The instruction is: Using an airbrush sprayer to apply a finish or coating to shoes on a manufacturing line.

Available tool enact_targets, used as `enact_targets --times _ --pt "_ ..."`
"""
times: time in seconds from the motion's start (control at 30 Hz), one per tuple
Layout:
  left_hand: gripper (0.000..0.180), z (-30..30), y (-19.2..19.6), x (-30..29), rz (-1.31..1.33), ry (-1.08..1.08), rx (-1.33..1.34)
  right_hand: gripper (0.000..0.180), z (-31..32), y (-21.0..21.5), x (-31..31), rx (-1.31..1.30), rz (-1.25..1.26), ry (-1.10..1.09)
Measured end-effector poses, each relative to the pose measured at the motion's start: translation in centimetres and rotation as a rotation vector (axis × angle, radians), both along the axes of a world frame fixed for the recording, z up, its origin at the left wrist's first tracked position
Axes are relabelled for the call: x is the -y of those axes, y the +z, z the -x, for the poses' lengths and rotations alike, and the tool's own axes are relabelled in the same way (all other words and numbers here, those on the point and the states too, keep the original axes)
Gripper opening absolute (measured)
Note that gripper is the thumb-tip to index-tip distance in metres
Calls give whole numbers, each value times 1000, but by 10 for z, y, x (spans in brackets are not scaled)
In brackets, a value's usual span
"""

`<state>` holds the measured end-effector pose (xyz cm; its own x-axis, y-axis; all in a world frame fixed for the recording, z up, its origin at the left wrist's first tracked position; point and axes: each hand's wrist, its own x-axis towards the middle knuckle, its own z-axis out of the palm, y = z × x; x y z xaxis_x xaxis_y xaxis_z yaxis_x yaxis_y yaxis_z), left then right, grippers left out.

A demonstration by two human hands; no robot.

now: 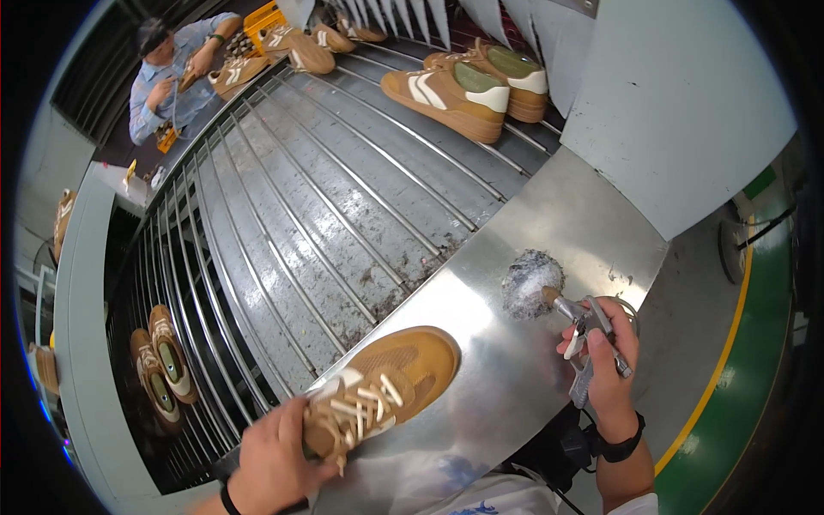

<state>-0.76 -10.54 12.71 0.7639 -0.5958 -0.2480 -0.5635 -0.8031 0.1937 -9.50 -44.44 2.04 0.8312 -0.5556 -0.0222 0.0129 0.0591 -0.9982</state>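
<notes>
My left hand [279,455] is closed around the heel end of a tan sneaker [386,386] with white laces. The shoe's toe points up and to the right, over the edge of a shiny metal ledge [481,395]. In my right hand [611,360] is a silver trigger gun [588,343] with a narrow brownish-tipped nozzle; the exact kind of tool is not plain. Its nozzle points left, at a round grey, fuzzy-looking patch [532,283] on the ledge. The gun and the sneaker are apart.
Metal rollers [283,206] run beyond the ledge. A pair of tan sneakers [463,90] stands at the far right under hanging grey flaps [412,17]; another pair [163,365] sits at the left. More shoes [296,47] lie at the back, near a co-worker [184,73] handling a shoe.
</notes>
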Motion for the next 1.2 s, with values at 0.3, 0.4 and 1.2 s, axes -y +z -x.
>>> enact_targets --times 0.3,0.4,1.2 --pt "53 81 -10 -17 130 -160 436 39 -11 17 -23 5 -102 174" --pt "37 85 -14 -29 154 -212 468 41 -18 7 -21 11 -68 77" --pt "21 27 -17 -67 404 -520 466 33 -120 109 -156 -137 145 1305"
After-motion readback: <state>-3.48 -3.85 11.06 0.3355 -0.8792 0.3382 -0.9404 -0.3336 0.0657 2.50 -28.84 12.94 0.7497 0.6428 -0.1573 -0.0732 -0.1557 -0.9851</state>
